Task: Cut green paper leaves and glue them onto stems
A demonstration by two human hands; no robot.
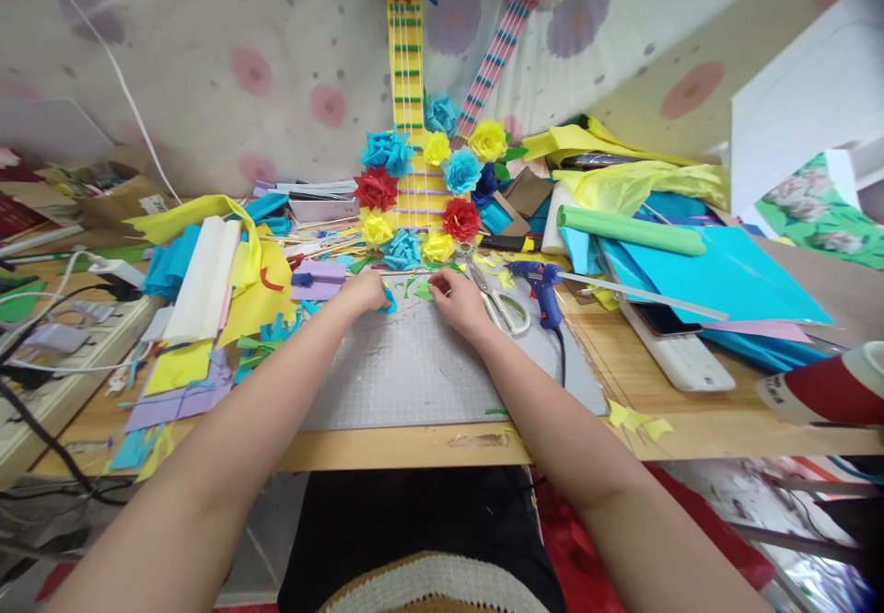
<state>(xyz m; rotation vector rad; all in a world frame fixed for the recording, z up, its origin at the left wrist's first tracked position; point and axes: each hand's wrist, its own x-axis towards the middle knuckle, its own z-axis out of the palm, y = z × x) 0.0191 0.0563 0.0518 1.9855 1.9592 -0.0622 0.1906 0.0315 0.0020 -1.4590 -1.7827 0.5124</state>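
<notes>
At the far side of the grey cutting mat, my left hand is closed on a small piece of blue crepe paper. My right hand has its fingertips pinched at the edge of a small green paper piece. Green scraps lie between the two hands. White-handled scissors rest just right of my right hand, with a blue glue gun beyond them. Behind both hands stands a yellow paper guitar trimmed with red, blue and yellow paper flowers.
A pink guitar neck leans behind. Paper rolls and scraps crowd the left, beside a power strip with cables. To the right are blue sheets, a green roll, a white power bank and a red-and-white cup near the edge.
</notes>
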